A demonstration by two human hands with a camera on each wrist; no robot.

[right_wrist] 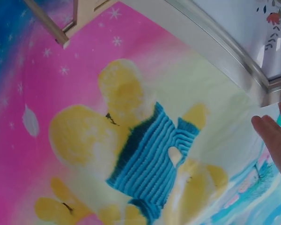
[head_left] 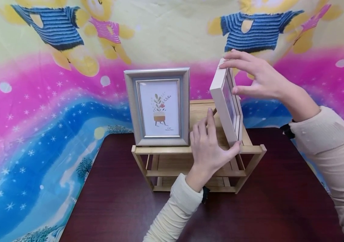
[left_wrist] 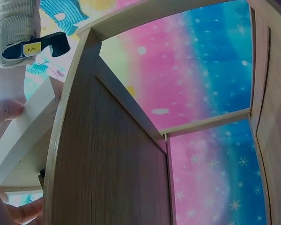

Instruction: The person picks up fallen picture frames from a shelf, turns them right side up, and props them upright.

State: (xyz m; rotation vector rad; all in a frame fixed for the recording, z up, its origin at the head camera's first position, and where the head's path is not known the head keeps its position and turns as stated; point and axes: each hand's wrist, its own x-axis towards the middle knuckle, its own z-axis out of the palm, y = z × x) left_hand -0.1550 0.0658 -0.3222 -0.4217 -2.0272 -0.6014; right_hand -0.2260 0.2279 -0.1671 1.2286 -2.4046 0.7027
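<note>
A white picture frame [head_left: 222,97] stands on the top board of a small wooden rack [head_left: 196,149], turned so that its side edge faces me. My left hand [head_left: 205,144] holds it low down, thumb at the near bottom corner and fingers on the back side. In the left wrist view, the thumb and fingers lie about the white frame [left_wrist: 25,133]. Up at the top edge, my right hand [head_left: 258,75] grips the same frame, fingertips over the edge and thumb at the picture side. The right wrist view shows those fingers [right_wrist: 271,133] by a frame corner.
Left of the hands, a grey-silver picture frame [head_left: 161,141] with a potted-plant print stands upright on the rack. The rack has lower shelves [head_left: 178,162] and rests on a dark red-brown table [head_left: 111,201]. Behind hangs a cloth with printed bears [head_left: 165,30].
</note>
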